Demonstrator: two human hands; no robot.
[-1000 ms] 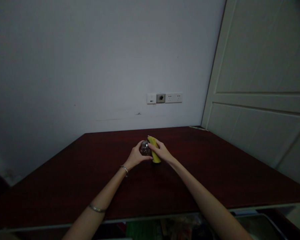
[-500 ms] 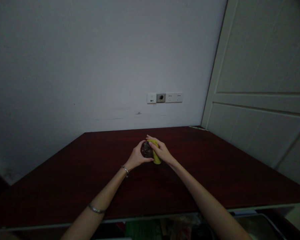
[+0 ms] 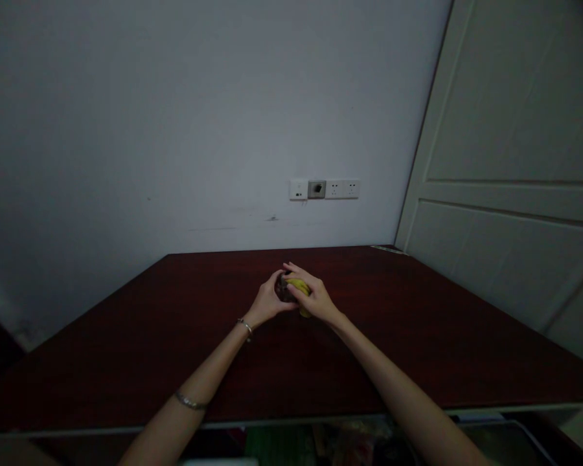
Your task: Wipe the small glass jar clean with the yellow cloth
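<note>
My left hand (image 3: 266,304) is curled round a dark brown, shiny, rounded object (image 3: 280,288), thumb on the near side. Its exact kind cannot be made out, as fingers and cloth cover much of it. A yellow cloth (image 3: 300,285) is bunched in my right hand (image 3: 320,300), pressed against the right side of the dark object. A bit of the cloth hangs below the right palm. Both hands meet over the middle of the dark red table (image 3: 214,285).
Behind the table stands a pale wall with a row of sockets (image 3: 342,189). A white panelled door (image 3: 505,213) borders the right side. Below the table's front edge, an open space holds a green item (image 3: 279,445) and other dim things.
My right hand has shifted slightly over the dark object, and the cloth is now more crumpled and covers more of it. The left hand keeps its hold. The view has shifted slightly.
</note>
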